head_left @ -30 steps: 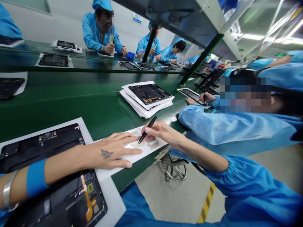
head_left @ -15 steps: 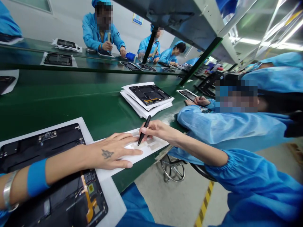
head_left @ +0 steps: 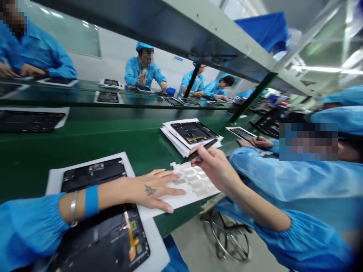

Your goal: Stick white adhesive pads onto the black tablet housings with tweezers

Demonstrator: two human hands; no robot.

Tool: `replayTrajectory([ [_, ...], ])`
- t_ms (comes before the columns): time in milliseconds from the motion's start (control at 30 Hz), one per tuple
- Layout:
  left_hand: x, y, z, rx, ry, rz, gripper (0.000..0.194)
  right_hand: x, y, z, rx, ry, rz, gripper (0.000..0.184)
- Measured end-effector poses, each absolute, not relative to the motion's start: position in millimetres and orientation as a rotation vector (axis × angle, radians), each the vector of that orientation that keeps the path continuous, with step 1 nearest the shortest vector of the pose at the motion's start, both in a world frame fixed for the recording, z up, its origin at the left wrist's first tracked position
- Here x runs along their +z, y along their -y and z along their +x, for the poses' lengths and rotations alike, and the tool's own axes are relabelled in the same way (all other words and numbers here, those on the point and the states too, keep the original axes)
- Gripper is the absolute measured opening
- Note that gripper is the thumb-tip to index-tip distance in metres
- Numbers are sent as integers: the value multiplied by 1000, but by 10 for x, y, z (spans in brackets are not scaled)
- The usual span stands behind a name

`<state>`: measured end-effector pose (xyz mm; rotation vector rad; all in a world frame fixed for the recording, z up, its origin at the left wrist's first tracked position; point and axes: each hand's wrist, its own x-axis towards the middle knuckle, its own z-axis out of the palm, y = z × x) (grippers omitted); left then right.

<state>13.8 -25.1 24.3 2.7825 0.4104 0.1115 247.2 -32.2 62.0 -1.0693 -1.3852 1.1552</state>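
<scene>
My left hand (head_left: 153,190) lies flat with fingers apart on a white sheet of small pale labels (head_left: 193,183), holding it down. My right hand (head_left: 215,170) grips black tweezers (head_left: 200,150) just above the sheet's far edge, and their tips touch nothing I can see. Under my left forearm is an open dark tablet housing (head_left: 93,175) with exposed internals and an orange flex strip, resting on white paper (head_left: 153,234). My forearm hides its middle.
The green workbench (head_left: 85,145) holds another tablet on a stack of white sheets (head_left: 194,133). To the right, a co-worker's hands (head_left: 256,142) work at a third tablet (head_left: 241,133). A metal stool base (head_left: 229,236) stands below the bench edge, and a shelf runs overhead.
My right hand has lifted the tweezers off the sheet, and they now lie flatter, tips pointing left. The whole view has tilted and shifted. My left hand stays on the sheet.
</scene>
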Motion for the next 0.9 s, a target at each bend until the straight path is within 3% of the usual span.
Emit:
replayTrajectory([
  [67, 362, 239, -154, 205, -563, 2829, 55, 722, 301, 2367, 1125, 1394, -1030, 36],
  [167, 498, 265, -830, 340, -1088, 2848, 37, 765, 229, 2190, 1107, 1406, -1042, 35],
  [300, 441, 441, -1617, 188, -1596, 2747, 30, 692, 113, 1692, 1204, 1449, -1044, 42],
  [533, 125, 677, -1774, 199, -1617, 2769, 26, 334, -99, 619, 1428, 1531, -983, 48],
  [733, 95, 718, -1735, 110, -1565, 2854, 39, 27, -207, 547, 1457, 1453, -1010, 45],
  [900, 96, 693, -1725, 113, -1569, 2825, 39, 44, -192, 571, 1508, 1452, -1026, 43],
])
